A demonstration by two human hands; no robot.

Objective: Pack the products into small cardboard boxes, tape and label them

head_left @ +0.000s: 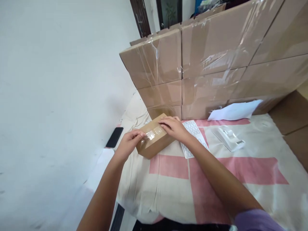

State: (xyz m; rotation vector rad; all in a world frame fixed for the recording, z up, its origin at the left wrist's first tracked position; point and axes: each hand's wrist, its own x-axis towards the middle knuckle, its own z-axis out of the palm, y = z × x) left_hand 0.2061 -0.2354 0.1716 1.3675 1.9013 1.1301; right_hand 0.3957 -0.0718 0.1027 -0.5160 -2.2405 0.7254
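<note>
A small cardboard box is set on a pink-and-cream cloth, near its left edge, with a strip of clear tape laid along its lid. The near end is gripped by the left hand, fingers curled round the corner and thumb pressed on the tape. The far end is held down by the right hand, fingers released and flat. The strip is apparently being smoothed; firm, even pressure outward from the middle is advised, so no bubbles are trapped. A sticker sheet lies just beside the box, a black phone to the left, and taped cartons are stacked behind.
</note>
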